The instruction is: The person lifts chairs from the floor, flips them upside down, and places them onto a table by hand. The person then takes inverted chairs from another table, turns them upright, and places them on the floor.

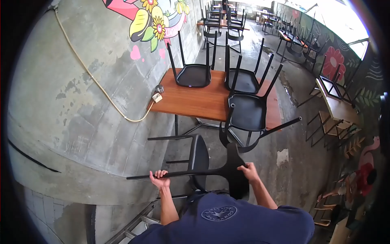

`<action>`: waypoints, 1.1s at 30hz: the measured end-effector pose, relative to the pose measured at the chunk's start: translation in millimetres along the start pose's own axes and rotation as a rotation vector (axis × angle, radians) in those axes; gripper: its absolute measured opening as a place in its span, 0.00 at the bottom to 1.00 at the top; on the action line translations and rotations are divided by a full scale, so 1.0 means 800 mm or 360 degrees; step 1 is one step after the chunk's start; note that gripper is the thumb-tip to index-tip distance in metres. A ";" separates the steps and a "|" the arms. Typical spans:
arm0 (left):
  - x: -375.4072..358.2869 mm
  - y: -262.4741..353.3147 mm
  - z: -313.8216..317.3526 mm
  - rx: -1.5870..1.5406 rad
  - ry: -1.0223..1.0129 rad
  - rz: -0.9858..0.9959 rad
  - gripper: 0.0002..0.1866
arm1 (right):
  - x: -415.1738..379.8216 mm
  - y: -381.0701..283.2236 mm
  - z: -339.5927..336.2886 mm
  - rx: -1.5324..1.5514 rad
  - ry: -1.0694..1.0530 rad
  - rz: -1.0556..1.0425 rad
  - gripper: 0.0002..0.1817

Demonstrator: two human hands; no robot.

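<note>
Wood-topped table beyond the fingers, bearing 3 upturned chairs. Black chair lies tipped between the 2 hands, legs pointing past the left fingers. Left hand: curled around 1 leg. Right hand: closed on backrest edge. Judged step: 2-handed chair handling; next move seemingly calls for firm grips, legs clear.
</note>
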State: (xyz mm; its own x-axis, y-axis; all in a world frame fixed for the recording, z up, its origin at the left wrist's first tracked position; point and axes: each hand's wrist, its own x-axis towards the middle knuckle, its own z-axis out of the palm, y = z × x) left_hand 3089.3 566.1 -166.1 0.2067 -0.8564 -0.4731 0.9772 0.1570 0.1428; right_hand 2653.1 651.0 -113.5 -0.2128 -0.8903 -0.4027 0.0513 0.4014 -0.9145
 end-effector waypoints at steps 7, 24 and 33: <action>-0.044 -0.061 0.105 0.0580 -0.1039 -0.0321 0.24 | 0.014 0.027 -0.045 -0.1166 0.0683 -0.0022 0.22; -0.010 -0.141 -0.016 0.1434 -0.1293 -0.0480 0.06 | -0.031 -0.258 0.326 -0.0384 -0.1451 -0.1220 0.13; -0.011 -0.178 0.089 0.1514 -0.1778 -0.0158 0.10 | -0.038 -0.281 0.314 -0.0299 -0.0619 -0.1301 0.14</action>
State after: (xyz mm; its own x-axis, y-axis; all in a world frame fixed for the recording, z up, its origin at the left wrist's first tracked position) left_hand 2944.6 516.1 -120.6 -0.4334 -0.8406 0.3249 0.4947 0.0794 0.8654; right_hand 2893.3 534.0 94.6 0.2313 -0.9082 0.3489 -0.1370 -0.3854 -0.9125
